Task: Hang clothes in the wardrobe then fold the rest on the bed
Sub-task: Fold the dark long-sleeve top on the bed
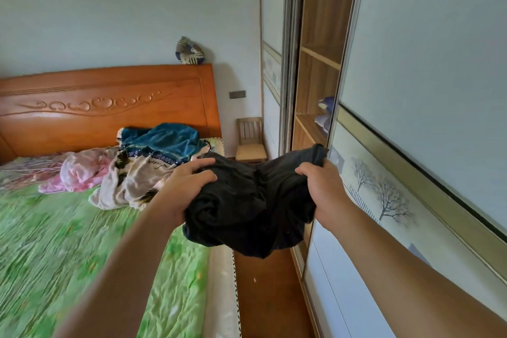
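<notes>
A bunched black garment [252,206] hangs in the air between the bed and the wardrobe. My left hand [189,186] grips its left side and my right hand [323,189] grips its right side. The bed [82,255] with a green cover lies at the left. A pile of clothes rests near its head: a teal piece [167,140], a beige patterned piece [131,181] and a pink piece [79,173]. The wardrobe [318,68] stands at the right, its sliding door [411,90] pushed aside, showing wooden shelves.
A small wooden chair [251,140] stands in the corner past the bed. A narrow strip of wooden floor [269,296] runs between bed and wardrobe. Folded bluish cloth [325,112] lies on a wardrobe shelf. A patterned object [190,52] sits atop the wooden headboard [109,107].
</notes>
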`<state>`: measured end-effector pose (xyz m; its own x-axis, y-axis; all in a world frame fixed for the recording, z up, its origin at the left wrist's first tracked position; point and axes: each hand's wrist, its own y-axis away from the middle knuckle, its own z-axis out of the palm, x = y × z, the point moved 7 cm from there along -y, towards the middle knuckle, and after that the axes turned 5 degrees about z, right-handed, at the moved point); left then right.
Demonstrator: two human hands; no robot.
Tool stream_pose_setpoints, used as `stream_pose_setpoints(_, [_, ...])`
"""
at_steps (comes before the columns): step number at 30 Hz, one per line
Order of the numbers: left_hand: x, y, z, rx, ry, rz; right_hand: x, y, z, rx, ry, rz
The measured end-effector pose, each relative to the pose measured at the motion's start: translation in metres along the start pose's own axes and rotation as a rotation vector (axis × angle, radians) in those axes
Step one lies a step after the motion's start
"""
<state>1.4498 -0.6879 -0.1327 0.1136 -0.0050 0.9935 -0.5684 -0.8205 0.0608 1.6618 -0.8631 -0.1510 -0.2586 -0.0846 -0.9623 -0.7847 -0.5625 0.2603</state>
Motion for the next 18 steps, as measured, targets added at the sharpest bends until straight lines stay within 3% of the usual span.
stream_pose_setpoints(8, [0.024, -0.146, 0.007, -0.126, -0.072, 0.027, -0.032, -0.098, 0.034, 0.097, -0.014, 0.017])
stream_pose_setpoints(18, [0.015, -0.231, 0.032, -0.210, -0.099, 0.028, -0.035, -0.158, 0.037, 0.110, -0.041, 0.011])
